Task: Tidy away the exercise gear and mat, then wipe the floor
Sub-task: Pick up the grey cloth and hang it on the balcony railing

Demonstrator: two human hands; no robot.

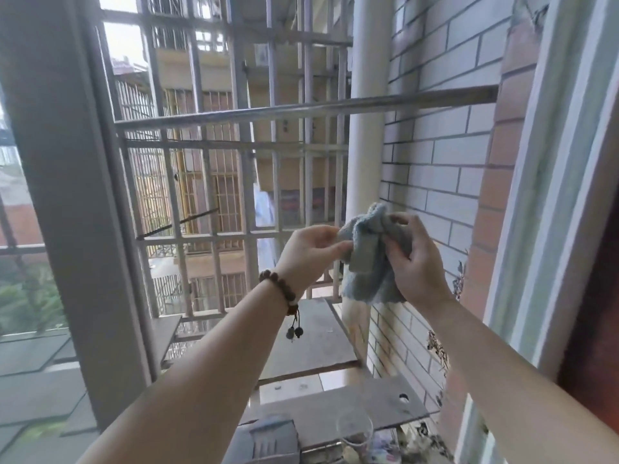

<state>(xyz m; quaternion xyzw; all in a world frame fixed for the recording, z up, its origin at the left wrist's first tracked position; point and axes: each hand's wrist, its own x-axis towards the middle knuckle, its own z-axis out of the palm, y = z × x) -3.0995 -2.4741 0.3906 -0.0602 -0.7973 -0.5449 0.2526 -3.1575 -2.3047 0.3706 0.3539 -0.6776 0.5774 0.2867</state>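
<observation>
Here, both arms reach out the window: left hand [310, 251] and right hand [415, 259] each pinch the grey-blue cloth [366, 259], bunched between them below the metal rail [301, 110]. Soft, light, floppy — possibly damp; best held by corners — spreads easily.

Fluffy cloth rag [366, 259]; dull metal rail [301, 110].
</observation>
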